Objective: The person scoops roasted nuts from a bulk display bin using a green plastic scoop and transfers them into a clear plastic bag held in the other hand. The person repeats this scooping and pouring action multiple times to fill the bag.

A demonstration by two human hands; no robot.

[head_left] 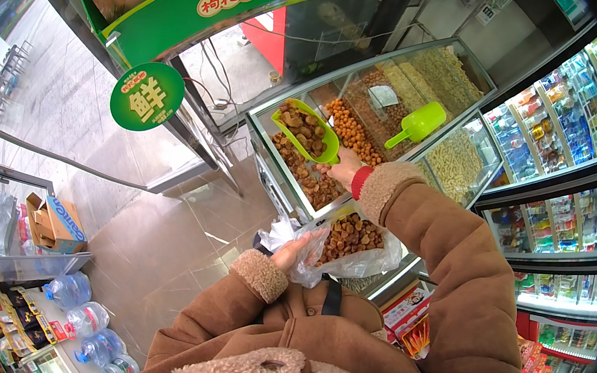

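While the left hand (290, 251) meets the near left side of a clear plastic bag (388, 256) partly filled with brown dried pieces (348, 242), whether its fingers pinch the film or merely prop it cannot be told; a firm hold on the rim would likely keep the mouth wide. Just beyond, a heaped green scoop (330, 146) sits over the display case (259, 129), probably best kept level until above the bag, then tipped slowly to limit spills. At its handle, the right hand (346, 168) curls closed. Farther right, a second green scoop (423, 121) lies apart, untouched.
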